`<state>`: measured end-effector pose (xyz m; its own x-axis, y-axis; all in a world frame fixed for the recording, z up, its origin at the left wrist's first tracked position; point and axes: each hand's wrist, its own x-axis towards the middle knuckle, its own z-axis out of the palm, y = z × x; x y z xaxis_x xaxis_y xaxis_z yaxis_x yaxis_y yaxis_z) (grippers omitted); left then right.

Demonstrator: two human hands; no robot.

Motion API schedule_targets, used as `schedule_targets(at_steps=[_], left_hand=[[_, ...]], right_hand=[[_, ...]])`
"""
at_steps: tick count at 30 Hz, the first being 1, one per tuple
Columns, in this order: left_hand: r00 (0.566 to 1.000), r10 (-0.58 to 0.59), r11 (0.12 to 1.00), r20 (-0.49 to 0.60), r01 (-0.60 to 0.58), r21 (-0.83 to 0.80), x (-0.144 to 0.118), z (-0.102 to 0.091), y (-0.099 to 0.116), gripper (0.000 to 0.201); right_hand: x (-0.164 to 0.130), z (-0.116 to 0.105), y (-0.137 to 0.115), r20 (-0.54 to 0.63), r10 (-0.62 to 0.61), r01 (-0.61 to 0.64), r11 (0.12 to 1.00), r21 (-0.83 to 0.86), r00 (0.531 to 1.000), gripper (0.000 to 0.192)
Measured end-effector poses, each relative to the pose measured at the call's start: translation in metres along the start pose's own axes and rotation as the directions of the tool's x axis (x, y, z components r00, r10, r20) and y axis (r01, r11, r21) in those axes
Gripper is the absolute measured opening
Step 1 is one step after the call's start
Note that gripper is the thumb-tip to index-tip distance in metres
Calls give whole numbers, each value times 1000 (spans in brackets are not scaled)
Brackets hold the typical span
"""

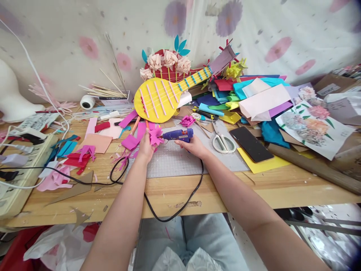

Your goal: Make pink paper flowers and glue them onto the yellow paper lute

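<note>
Mid-frame, the left hand (146, 148) gripped a pink flower (156, 136) and the right hand (195, 146) gripped a glue gun (177, 135); one slip could have meant a burn.

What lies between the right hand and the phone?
In the head view, the scissors lie on the grey mat between the right hand and the phone.

Both forearms (121, 212) are bare, the trousers (159, 235) are pale blue, and crinkled whitish material (201, 261) overlies them.
</note>
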<state>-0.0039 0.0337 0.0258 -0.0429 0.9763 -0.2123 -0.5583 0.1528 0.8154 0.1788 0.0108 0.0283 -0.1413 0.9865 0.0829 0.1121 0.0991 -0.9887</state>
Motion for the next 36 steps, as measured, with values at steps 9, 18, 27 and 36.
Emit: schedule_targets(at_steps=[9, 18, 27, 36], left_hand=[[999, -31, 998, -4, 32, 63, -6, 5, 1, 33], [999, -42, 999, 13, 42, 25, -5, 3, 0, 36], [997, -80, 995, 10, 81, -63, -5, 3, 4, 38], [996, -83, 993, -35, 79, -89, -4, 5, 5, 34]], right_hand=[[0, 1, 1, -34, -22, 20, 998, -53, 999, 30], [5, -1, 3, -76, -48, 40, 994, -99, 996, 27], [5, -6, 4, 28, -54, 59, 982, -182, 998, 38], [4, -6, 0, 92, -36, 51, 985, -168, 995, 35]])
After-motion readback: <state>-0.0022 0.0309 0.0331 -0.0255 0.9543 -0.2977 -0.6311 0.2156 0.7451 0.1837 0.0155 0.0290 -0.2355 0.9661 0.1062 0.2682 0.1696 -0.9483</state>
